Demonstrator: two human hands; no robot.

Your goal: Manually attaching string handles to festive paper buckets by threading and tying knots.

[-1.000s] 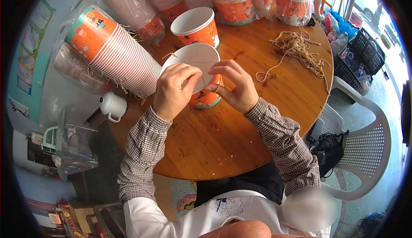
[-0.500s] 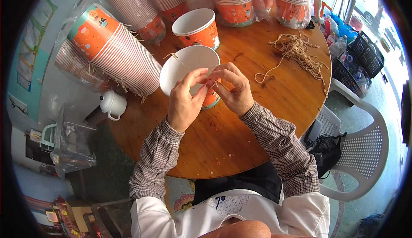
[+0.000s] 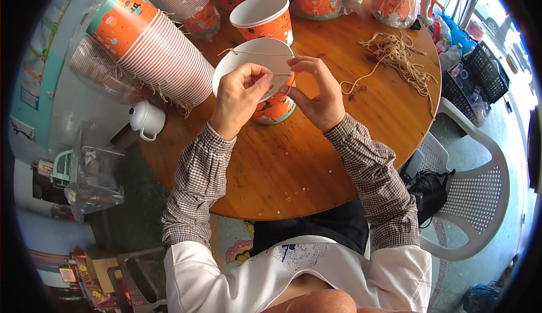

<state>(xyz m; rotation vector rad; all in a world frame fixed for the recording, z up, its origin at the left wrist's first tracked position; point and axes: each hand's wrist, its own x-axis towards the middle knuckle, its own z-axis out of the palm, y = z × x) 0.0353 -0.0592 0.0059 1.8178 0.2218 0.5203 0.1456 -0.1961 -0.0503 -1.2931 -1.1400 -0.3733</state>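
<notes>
A white-lined orange paper bucket [image 3: 274, 111] stands tilted in front of me, its mouth toward my hands. A thin tan string [image 3: 257, 53] crosses its mouth, with a short end sticking out at the left rim. My left hand [image 3: 241, 97] is closed in a pinch on the string's other end in front of the mouth. My right hand [image 3: 317, 94] curls at the bucket's right rim, index fingertip above and thumb below, where the string loops round. Whether its fingertips also pinch the string cannot be made out.
Behind it stands another paper bucket [image 3: 262, 20]. A long nested stack of buckets [image 3: 164, 59] lies at the left beside a white enamel mug [image 3: 148, 121]. A tangled heap of string [image 3: 395, 59] lies at the right on the round wooden table [image 3: 254, 183]. A plastic chair [image 3: 474, 188] stands right.
My hands have moved apart; the left drew back left with the string end, and the right went to the bucket's rim. The string now stretches across the mouth. The view has shifted slightly.
</notes>
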